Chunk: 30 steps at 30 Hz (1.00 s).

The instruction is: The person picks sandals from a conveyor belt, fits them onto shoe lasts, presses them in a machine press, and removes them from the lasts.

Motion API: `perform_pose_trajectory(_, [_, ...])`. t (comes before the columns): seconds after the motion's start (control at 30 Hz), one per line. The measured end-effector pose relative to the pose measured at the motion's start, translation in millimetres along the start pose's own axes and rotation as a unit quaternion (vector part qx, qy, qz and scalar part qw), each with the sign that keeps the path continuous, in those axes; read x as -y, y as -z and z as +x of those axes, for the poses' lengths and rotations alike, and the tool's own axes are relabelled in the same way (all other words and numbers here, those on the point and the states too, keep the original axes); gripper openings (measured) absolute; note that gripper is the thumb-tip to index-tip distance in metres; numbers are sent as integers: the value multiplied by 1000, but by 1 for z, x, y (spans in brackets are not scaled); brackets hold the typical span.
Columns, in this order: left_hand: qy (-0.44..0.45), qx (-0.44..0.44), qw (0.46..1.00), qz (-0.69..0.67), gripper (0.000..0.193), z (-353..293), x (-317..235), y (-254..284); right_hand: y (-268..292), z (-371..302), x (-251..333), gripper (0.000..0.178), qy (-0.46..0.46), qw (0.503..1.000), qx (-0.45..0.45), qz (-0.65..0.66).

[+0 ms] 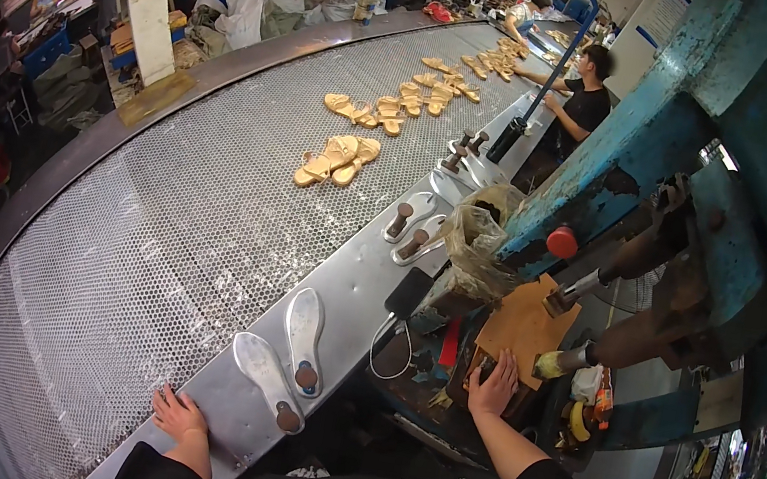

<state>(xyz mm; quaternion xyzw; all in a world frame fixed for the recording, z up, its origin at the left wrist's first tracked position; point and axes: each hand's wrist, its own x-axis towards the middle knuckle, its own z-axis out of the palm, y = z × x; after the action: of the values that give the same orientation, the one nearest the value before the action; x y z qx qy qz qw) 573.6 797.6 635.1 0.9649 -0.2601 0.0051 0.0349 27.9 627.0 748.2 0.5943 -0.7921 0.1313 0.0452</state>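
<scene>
My left hand [181,417] lies with its fingers spread over the inner edge of the metal ledge [346,309], touching nothing loose. Close by on that ledge are two silver sole-shaped plates [257,360] with round brown knobs at their near ends. My right hand [495,384] rests, fingers stretched out, at the near edge of a tan board [521,329] on the teal machine's bed. Something small and dark shows beside its fingers; I cannot tell what it is. Metal rods [576,361] of the machine stand over the board, right of that hand.
A perforated metal conveyor [158,253] carries several gold sandals [328,161]. More knobbed plates [413,245] and a plastic-bagged container [485,226] sit farther along the ledge. A black device with a cable [408,291] lies near the machine. Two people work at the far right side.
</scene>
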Motion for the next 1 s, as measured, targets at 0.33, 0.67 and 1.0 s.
perform_pose_trajectory(0.33, [8,6,1000,20,48,0,0,2,4,3,3,63,-4,1000,14,-9])
perform_pose_trajectory(0.67, [4,3,1000,23,47,-1,2,2,2,3,1,64,3,1000,9,-5])
perform_pose_trajectory(1.0, [1,4,1000,28,47,-3,3,6,3,2,0,64,3,1000,5,0])
